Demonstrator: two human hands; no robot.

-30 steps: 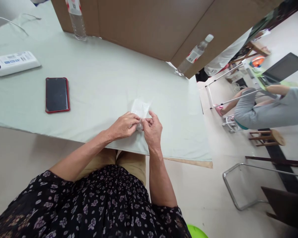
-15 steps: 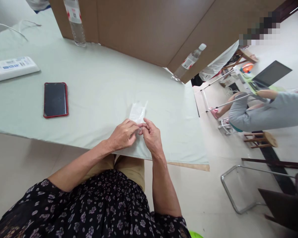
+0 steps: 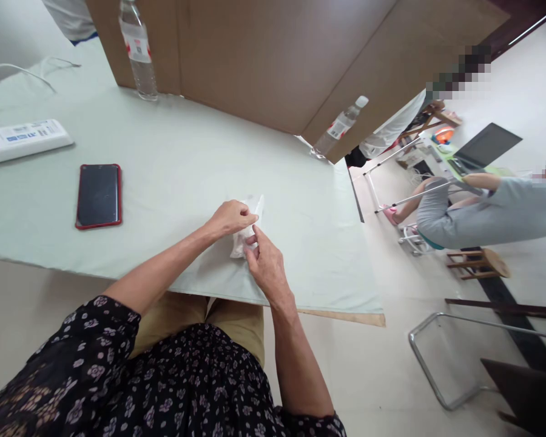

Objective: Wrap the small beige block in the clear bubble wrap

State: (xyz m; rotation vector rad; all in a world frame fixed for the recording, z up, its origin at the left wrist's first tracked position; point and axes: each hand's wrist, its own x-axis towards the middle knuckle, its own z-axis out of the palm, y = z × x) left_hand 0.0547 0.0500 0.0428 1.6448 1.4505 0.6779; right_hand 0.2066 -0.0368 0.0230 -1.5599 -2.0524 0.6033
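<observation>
A small clear plastic bag point(image 3: 239, 247), crinkled and whitish, lies on the cloth-covered table point(image 3: 177, 152) near its front edge. My left hand point(image 3: 231, 217) is closed over the bag's upper part, thumb and fingertips pinched together on the plastic. My right hand point(image 3: 267, 264) comes from the lower right with curled fingers, its thumb and fingertips gripping the bag's right side. The two hands' fingertips nearly meet. Whatever the bag may contain is hidden by the fingers and too small to make out.
A tablet in a red case point(image 3: 99, 195) and a white power strip point(image 3: 31, 139) lie to the left. Water bottles stand at the back left point(image 3: 139, 54) and back right point(image 3: 341, 128) against a cardboard panel point(image 3: 255, 54). Beyond the right edge, a person point(image 3: 486, 209) sits by a laptop point(image 3: 489, 145).
My left hand has shifted up to the bag's upper part, and my right hand has moved slightly lower. More of the bag's lower end shows now. The view has tilted slightly.
</observation>
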